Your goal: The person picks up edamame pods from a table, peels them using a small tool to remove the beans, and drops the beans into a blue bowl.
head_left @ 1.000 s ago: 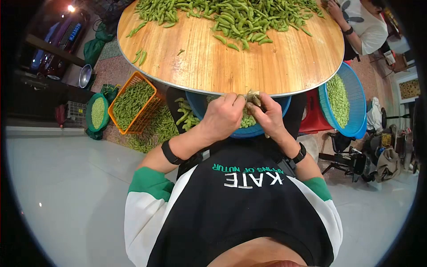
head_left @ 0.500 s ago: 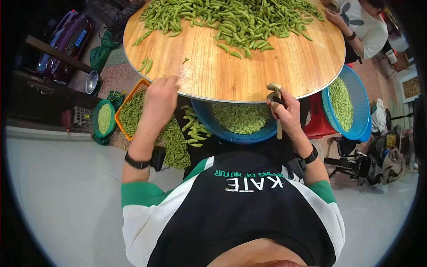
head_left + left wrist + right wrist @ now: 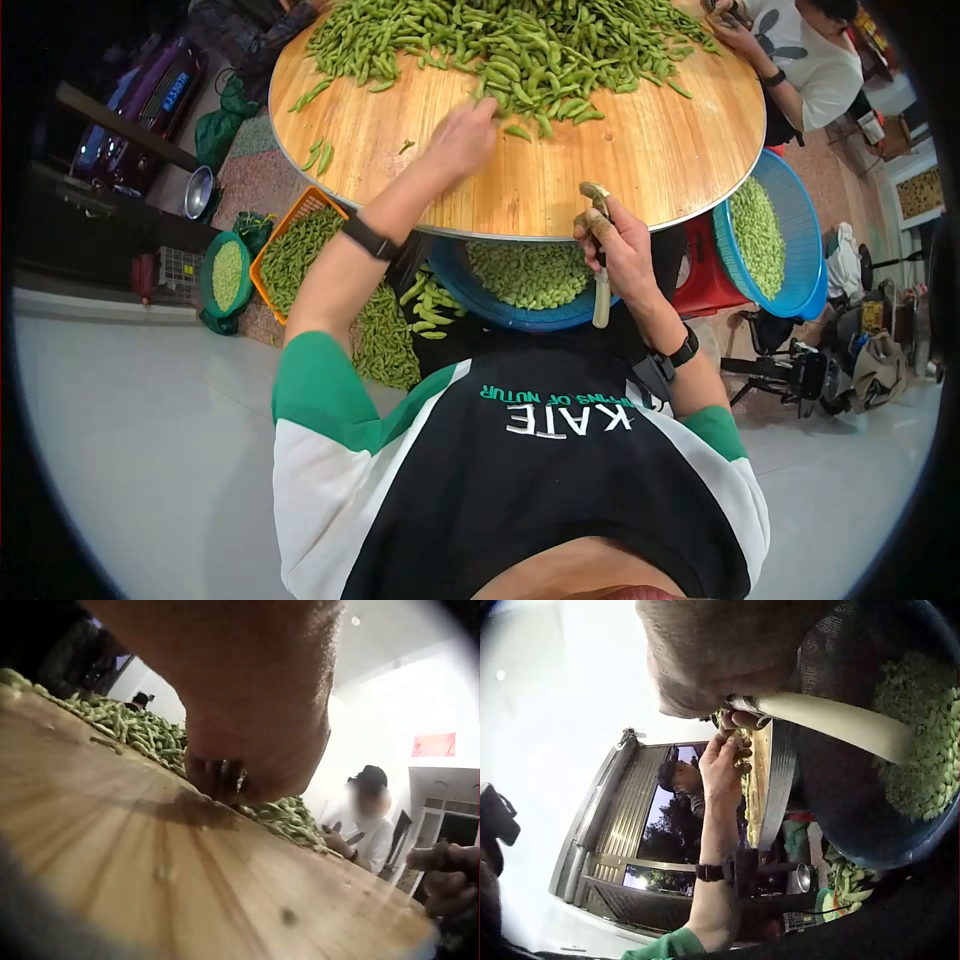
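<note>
My left hand (image 3: 465,138) reaches over the round wooden table (image 3: 390,185) to the near edge of a heap of green bean pods (image 3: 530,60). Its fingertips point down, with one loose pod (image 3: 517,131) just beside them. I cannot tell whether they pinch a pod. At the table's near edge my right hand (image 3: 628,252) grips a tool with a long pale handle (image 3: 840,724). The handle sticks out below the fist, and the fingers hide much of the tool's other end. Beneath this hand is a blue basin (image 3: 455,285) of shelled beans (image 3: 530,275).
An orange crate (image 3: 262,270) of pods and a green basket (image 3: 212,300) of beans stand at left. Pods (image 3: 375,345) cover the floor by the crate. At right is a blue basket (image 3: 805,230) of beans near a red stool (image 3: 705,265). Another person (image 3: 815,65) sits across the table.
My left hand came away from the right one, swung left to the table edge, then moved right and forward to the heap. The right hand keeps the tool near the table edge.
</note>
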Tool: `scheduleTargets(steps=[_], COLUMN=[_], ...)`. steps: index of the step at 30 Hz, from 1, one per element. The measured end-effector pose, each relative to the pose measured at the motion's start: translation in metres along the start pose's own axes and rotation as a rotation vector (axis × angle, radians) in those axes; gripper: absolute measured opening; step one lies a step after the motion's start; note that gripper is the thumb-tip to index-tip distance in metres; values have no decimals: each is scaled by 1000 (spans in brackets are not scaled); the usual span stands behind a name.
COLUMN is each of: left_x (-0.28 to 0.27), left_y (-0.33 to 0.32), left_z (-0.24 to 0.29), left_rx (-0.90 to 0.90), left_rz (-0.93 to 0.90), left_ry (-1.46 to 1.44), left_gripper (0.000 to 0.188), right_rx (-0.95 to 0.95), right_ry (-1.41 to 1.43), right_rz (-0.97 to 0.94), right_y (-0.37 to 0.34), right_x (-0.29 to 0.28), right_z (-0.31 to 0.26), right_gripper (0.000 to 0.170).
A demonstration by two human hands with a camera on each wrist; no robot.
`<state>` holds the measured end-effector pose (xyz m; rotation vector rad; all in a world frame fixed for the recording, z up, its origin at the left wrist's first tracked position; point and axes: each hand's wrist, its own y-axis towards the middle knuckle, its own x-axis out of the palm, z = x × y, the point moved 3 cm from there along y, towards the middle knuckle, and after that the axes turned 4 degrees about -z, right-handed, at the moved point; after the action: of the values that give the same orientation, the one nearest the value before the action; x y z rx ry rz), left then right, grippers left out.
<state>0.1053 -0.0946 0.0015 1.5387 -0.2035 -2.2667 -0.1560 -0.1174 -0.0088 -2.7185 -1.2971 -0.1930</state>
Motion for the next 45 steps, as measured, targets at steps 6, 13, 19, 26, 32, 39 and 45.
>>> scheduleTargets(steps=[6, 13, 19, 26, 32, 39, 45], left_x=[-22, -9, -6, -8, 4, 8, -19], left_y=[-71, -95, -102, -105, -106, -104, -104], left_z=[75, 86, 84, 81, 81, 77, 102], left_rx=[-399, -382, -358, -156, -408, -396, 299], left_rz=[-421, -430, -409, -242, -481, -583, 25], left_ry=[-1230, -1324, -1305, -1043, -1726, -1644, -299], left_gripper=[13, 11, 12, 13, 15, 20, 20], right_rx=[35, 72, 117, 133, 234, 329, 359], right_ry=[312, 376, 463, 427, 631, 896, 1011], right_rz=[-205, -310, -341, -281, -309, -345, -299], right_y=[-2, -11, -11, -14, -16, -15, -15], right_x=[17, 29, 32, 35, 34, 35, 37], right_z=[-6, -5, -6, -6, -10, -4, 6], right_gripper=[40, 43, 34, 33, 19, 22, 25])
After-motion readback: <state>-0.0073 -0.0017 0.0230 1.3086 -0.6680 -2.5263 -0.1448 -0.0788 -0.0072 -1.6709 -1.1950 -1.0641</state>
